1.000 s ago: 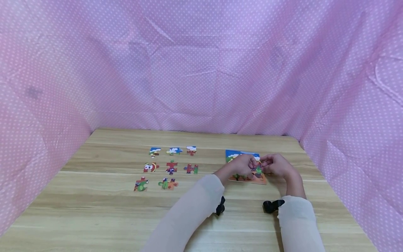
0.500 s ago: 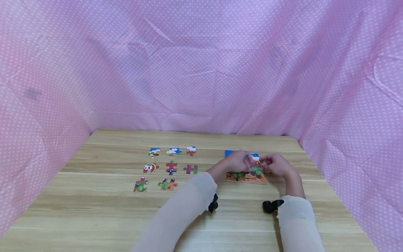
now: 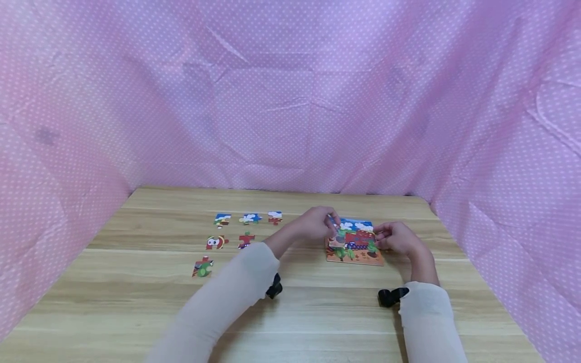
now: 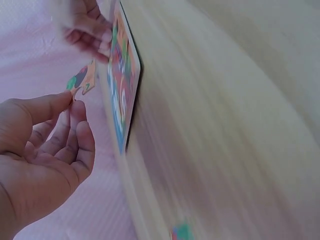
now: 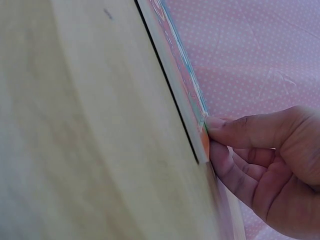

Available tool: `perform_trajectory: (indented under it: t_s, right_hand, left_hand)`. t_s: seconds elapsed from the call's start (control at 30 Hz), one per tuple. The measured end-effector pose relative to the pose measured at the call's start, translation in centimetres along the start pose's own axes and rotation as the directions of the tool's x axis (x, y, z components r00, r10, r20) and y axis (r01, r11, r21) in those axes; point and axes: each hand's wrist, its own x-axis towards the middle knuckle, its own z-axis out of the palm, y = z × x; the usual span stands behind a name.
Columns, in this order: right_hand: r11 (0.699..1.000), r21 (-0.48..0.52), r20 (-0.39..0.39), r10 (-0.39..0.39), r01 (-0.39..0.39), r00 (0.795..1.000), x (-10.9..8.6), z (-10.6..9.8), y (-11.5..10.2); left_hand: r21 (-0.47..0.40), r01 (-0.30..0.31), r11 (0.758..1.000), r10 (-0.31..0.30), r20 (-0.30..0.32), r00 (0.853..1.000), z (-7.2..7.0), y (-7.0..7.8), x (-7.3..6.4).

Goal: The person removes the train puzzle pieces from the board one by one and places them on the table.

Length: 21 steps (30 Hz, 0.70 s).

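Over the left side of the puzzle board, my left hand pinches a jigsaw piece between thumb and forefinger. The piece has orange, green and dark patches and is lifted off the board. The board is a colourful train picture lying flat. At its right edge my right hand grips the rim, the thumb and curled forefinger meeting at the corner in the right wrist view. Part of the piece is covered by my left fingers in the head view.
Several loose jigsaw pieces lie in rows left of the board, among them a white-eyed red one and a green one. My left forearm covers part of those rows. Pink dotted cloth surrounds the wooden table.
My left hand has moved left from the middle of the board, carrying the jigsaw piece with it and uncovering the train picture. My right hand stays at the board's right edge.
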Motion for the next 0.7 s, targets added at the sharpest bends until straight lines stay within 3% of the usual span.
perform_trajectory:
  t_s: [0.23,0.4,0.7]
  right_hand:
    - [1.000,-0.002,0.003,0.014,-0.014,1.000,-0.1,0.0,-0.1]
    - [1.000,-0.012,0.007,0.020,-0.020,1.000,-0.4,0.0,-0.2]
    - [1.000,-0.028,0.016,-0.003,0.003,1.000,-0.4,-0.1,-0.1]
  left_hand:
    - [0.058,0.009,0.998,-0.007,-0.033,0.999,-2.5,-0.9,-2.5]
    - [0.060,0.027,0.998,-0.027,-0.012,1.000,-3.5,-1.3,-4.3]
    - [0.141,0.038,0.989,-0.045,0.051,0.998,-4.6,-2.0,-7.9]
